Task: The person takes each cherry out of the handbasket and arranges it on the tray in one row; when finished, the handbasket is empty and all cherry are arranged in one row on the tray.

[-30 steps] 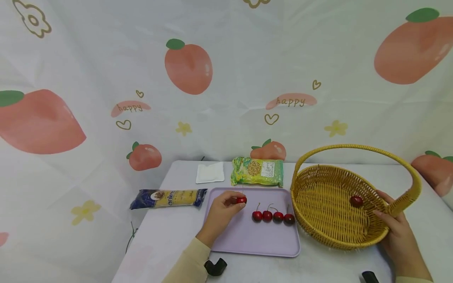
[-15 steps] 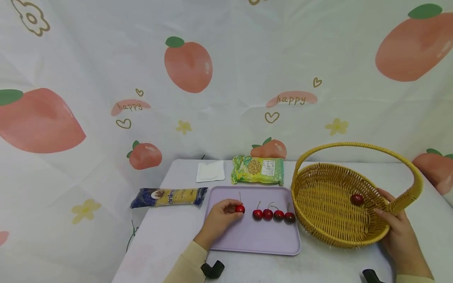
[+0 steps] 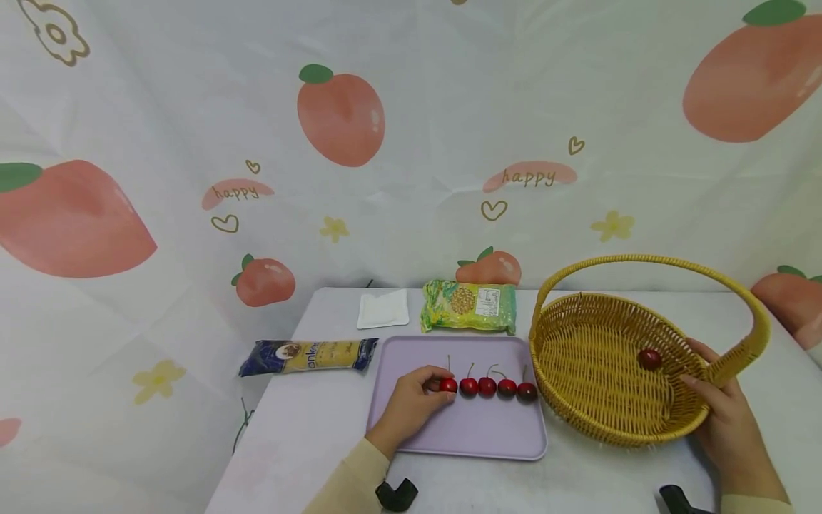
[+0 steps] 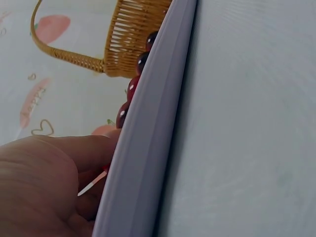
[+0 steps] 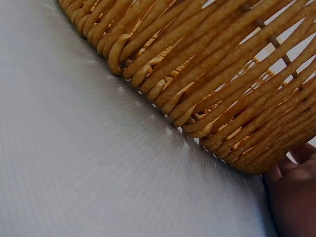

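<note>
My left hand (image 3: 414, 405) pinches a red cherry (image 3: 448, 385) at the left end of a row of cherries on the lilac tray (image 3: 462, 442). Its stem points up. Right of it, several more cherries (image 3: 487, 387) stand side by side with stems upward. In the left wrist view the tray's rim hides most of the held cherry. My right hand (image 3: 732, 421) grips the right side of the woven basket (image 3: 591, 371), thumb over the rim near the base of the handle. One dark cherry (image 3: 650, 359) lies inside the basket, toward the right.
Behind the tray lie a white square packet (image 3: 383, 310) and a green and yellow bag (image 3: 469, 307). A blue and yellow packet (image 3: 308, 356) lies to the left. The basket stands against the tray's right side, its tall handle (image 3: 648, 260) arching above it.
My left hand has lowered the cherry and moved it right, up to the row on the tray. The right hand still holds the basket in the same place.
</note>
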`<state>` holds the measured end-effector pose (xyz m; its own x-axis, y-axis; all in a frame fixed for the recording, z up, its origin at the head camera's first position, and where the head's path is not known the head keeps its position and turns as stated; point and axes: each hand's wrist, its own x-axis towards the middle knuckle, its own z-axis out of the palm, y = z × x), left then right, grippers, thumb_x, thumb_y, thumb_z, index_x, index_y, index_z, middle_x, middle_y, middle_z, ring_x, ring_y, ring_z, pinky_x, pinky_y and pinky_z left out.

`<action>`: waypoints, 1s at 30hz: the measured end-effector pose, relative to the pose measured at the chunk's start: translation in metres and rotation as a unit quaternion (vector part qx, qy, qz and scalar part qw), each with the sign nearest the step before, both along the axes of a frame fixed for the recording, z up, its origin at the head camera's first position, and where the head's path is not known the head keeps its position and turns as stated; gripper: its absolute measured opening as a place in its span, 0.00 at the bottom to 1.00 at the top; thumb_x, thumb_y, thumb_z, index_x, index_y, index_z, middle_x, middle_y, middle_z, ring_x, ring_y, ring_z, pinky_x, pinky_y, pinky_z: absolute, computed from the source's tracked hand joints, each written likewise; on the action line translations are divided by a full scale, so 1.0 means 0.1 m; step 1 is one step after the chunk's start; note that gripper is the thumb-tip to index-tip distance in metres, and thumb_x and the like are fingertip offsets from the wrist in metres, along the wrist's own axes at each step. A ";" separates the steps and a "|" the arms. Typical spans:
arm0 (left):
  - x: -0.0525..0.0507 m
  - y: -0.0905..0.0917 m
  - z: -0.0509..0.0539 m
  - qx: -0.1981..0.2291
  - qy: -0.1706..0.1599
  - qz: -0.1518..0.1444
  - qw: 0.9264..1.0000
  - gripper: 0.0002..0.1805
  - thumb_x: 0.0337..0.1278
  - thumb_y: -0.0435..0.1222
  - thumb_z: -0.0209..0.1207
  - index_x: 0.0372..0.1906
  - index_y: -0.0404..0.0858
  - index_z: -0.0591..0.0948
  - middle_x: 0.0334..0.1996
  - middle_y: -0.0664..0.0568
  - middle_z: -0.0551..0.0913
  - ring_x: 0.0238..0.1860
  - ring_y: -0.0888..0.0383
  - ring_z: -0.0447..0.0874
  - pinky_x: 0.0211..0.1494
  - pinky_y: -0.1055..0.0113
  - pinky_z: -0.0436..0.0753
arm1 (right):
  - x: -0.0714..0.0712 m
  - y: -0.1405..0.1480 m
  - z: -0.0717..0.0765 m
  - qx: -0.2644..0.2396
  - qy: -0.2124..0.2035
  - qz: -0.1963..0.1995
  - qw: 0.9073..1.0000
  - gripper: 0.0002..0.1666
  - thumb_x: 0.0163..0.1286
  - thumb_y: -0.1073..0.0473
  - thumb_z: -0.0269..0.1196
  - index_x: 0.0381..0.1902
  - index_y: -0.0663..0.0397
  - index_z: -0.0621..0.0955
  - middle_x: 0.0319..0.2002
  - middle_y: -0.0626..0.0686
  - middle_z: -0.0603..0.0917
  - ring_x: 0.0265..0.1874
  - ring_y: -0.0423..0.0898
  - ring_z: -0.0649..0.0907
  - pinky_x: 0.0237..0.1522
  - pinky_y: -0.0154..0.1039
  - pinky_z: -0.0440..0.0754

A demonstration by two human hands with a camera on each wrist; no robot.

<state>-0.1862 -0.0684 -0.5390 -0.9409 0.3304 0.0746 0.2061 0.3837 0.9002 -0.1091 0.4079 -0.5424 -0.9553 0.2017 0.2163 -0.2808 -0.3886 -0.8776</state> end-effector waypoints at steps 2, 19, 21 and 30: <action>0.00 0.01 -0.01 -0.006 0.004 0.003 1.000 0.15 0.62 0.32 0.78 0.53 0.40 0.90 0.39 0.60 0.86 0.40 0.60 0.81 0.43 0.67 0.80 | 0.00 0.00 0.00 -0.003 0.000 -0.001 1.000 0.35 0.86 0.75 0.44 0.85 0.50 0.67 0.73 0.43 0.73 0.64 0.35 0.80 0.54 0.31 0.83; 0.01 0.05 -0.03 -0.030 0.034 0.007 0.999 0.16 0.61 0.35 0.79 0.53 0.41 0.91 0.45 0.59 0.86 0.46 0.56 0.83 0.52 0.60 0.82 | -0.01 0.01 0.00 0.002 -0.011 -0.012 1.000 0.35 0.86 0.74 0.45 0.85 0.49 0.68 0.72 0.43 0.74 0.64 0.34 0.80 0.54 0.30 0.83; 0.01 0.05 -0.03 -0.031 0.034 0.008 0.999 0.17 0.61 0.35 0.79 0.54 0.41 0.91 0.46 0.58 0.86 0.47 0.55 0.83 0.52 0.60 0.82 | -0.01 0.01 0.00 0.002 -0.010 -0.010 1.000 0.35 0.86 0.74 0.45 0.85 0.49 0.67 0.73 0.43 0.73 0.64 0.34 0.79 0.54 0.30 0.83; 0.03 0.05 0.02 -0.007 0.020 0.034 0.999 0.16 0.65 0.40 0.77 0.54 0.41 0.90 0.47 0.56 0.85 0.46 0.56 0.82 0.50 0.62 0.81 | 0.00 0.00 -0.01 0.017 0.000 -0.010 1.000 0.35 0.85 0.75 0.45 0.84 0.50 0.67 0.72 0.45 0.73 0.64 0.35 0.80 0.54 0.31 0.83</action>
